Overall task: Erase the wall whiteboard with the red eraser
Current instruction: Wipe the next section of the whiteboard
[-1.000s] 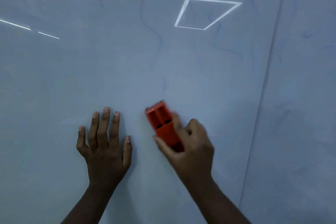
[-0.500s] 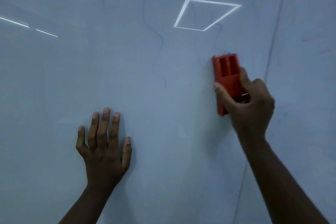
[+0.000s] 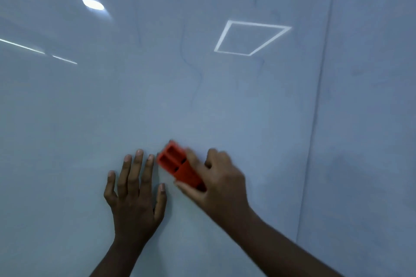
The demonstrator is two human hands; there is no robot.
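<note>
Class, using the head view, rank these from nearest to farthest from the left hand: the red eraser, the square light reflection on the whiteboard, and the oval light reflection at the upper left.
1. Red plastic eraser: just right of the left hand, held by the right hand.
2. Square light reflection: up and to the right.
3. Oval light reflection: highest, upper left.

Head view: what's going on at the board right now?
A person is wiping the wall whiteboard. The right hand grips the red eraser and holds it against the board, tilted up to the left, close beside the fingertips of the left hand. The left hand lies flat on the board with fingers straight. Faint blue marker lines remain higher up, above the eraser, so the job isn't finished.
</note>
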